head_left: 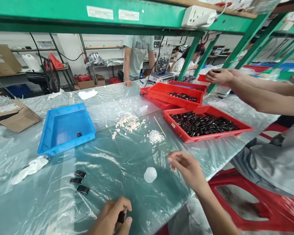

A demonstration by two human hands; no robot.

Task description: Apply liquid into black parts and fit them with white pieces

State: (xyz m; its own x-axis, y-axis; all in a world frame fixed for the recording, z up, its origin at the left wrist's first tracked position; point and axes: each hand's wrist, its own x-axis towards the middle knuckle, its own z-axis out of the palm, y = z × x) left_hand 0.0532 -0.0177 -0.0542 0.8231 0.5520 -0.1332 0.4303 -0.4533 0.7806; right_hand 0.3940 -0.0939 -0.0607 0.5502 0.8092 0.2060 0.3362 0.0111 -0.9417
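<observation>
At the bottom edge, my left hand point(112, 217) is closed around a small dark piece point(122, 216), mostly hidden by the fingers. My right hand point(186, 168) hovers over the table's right side, thumb and fingers drawn together; whatever they may hold is too small to make out. Just left of it sits a whitish translucent round piece point(150, 175). Beyond lie a pile of tiny clear-white bits point(155, 136) and a larger pile of cream-coloured pieces point(129, 123), with a thin wooden stick point(159, 126) alongside. Three black glossy pieces point(75, 180) rest left of my left hand.
A blue tray point(68, 148) on the left holds one small dark piece. Red trays point(186, 140) with many black pieces stand at right. Beside me a co-worker's arms point(254, 88) reach over them. A green shelf beam point(161, 16) crosses above; another person stands opposite.
</observation>
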